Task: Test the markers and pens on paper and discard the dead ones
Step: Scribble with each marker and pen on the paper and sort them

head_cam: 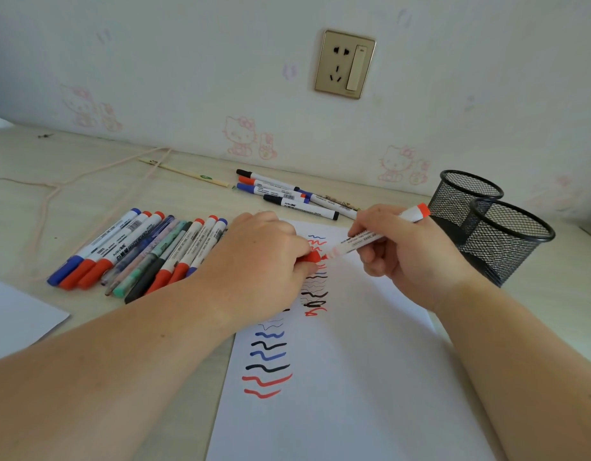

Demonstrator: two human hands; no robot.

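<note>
Our right hand (408, 252) grips a red marker (380, 235) over the paper (354, 377); our left hand (260, 257) pinches its red cap (310, 257).

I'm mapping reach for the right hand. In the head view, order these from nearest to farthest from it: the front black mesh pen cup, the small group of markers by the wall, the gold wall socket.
1. Front black mesh pen cup, just right of the right hand.
2. Small group of markers by the wall, on the desk behind the hand, to its left.
3. Gold wall socket, high on the wall.
</note>
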